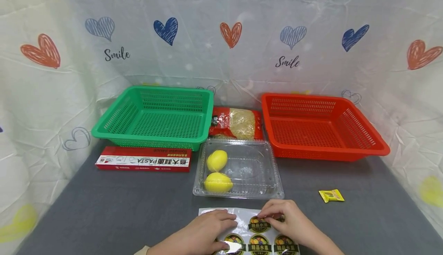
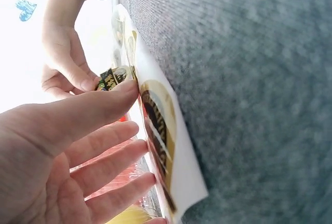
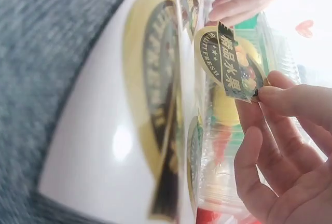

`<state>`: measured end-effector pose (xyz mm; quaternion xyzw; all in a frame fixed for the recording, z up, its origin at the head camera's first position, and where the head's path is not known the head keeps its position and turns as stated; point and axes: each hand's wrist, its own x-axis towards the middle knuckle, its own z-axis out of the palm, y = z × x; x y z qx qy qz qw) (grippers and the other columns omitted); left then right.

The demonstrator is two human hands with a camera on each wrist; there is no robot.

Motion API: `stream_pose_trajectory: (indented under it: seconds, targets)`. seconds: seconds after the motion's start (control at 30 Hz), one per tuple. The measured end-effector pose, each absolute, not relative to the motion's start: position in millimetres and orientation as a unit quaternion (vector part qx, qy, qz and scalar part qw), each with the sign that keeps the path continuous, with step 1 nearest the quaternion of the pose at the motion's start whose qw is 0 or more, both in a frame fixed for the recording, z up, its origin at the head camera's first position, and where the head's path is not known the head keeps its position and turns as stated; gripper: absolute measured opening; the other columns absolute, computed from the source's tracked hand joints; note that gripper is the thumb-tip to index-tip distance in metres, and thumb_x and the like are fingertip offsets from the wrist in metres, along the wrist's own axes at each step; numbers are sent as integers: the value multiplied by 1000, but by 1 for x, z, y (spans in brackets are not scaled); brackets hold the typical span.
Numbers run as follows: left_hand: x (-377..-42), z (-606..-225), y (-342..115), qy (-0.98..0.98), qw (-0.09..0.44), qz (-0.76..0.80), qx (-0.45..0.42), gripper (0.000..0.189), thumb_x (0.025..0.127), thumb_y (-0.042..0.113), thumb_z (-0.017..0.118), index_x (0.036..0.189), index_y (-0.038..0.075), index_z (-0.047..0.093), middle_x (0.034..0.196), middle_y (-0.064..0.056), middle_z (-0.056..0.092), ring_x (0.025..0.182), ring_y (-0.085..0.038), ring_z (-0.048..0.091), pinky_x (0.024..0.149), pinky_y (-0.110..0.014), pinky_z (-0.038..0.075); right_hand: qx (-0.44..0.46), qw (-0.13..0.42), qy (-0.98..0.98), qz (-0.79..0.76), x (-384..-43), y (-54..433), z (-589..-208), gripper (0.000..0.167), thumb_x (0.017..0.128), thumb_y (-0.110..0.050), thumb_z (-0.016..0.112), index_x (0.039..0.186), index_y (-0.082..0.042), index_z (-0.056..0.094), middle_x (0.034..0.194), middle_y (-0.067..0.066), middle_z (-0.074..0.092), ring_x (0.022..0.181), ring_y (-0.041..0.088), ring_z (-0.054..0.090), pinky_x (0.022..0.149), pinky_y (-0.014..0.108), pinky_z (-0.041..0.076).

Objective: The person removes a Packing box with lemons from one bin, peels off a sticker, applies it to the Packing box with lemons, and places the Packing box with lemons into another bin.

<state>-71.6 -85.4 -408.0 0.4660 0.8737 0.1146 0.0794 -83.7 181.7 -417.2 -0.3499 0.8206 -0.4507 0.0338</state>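
A white sheet of round black-and-gold fruit stickers (image 1: 242, 212) lies at the table's near side. My right hand (image 1: 288, 218) pinches one sticker (image 3: 231, 63) by its edge between thumb and finger. That sticker stands tilted up from the sheet; whether its far edge still clings there I cannot tell. On the sheet's left part rests my left hand (image 1: 205, 230), fingers extended, its thumb near the sheet's surface in the left wrist view. Just beyond the sheet is a clear plastic box (image 1: 249, 170) with two lemons (image 1: 218, 182) in its left half.
A green basket (image 1: 169, 126) stands back left, a red basket (image 1: 311, 128) back right. Between them lies a red bag of dry noodles (image 1: 238, 122). A red-and-white pasta box (image 1: 143, 159) is before the green basket. A small yellow packet (image 1: 331, 195) lies at right.
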Motion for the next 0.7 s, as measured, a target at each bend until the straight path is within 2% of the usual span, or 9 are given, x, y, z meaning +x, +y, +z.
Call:
stream_pose_trajectory:
  seconds: [0.37, 0.53, 0.7]
  targets:
    - [-73, -409, -86, 873, 104, 117, 462, 47, 80, 35, 69, 122, 16, 58, 127, 3, 53, 119, -15, 46, 90, -31, 44, -318, 38, 825, -466, -81, 180, -414, 15, 79, 2, 67, 91, -6, 72, 86, 1, 65, 76, 6, 60, 56, 23, 52]
    - [-73, -402, -87, 874, 84, 144, 457, 43, 80, 26, 71, 120, 16, 59, 126, 3, 53, 116, -14, 48, 85, -28, 46, -307, 17, 826, -472, -78, 179, -406, 16, 79, 2, 67, 91, -8, 73, 86, -1, 65, 76, 6, 60, 55, 23, 52]
    - [-73, -389, -83, 876, 54, 278, 391, 30, 82, 16, 69, 111, 12, 63, 108, 3, 62, 97, -8, 57, 75, -22, 49, -296, -16, 824, -483, -78, 175, -398, 19, 79, 2, 67, 91, -12, 72, 87, -5, 64, 77, 8, 61, 57, 24, 53]
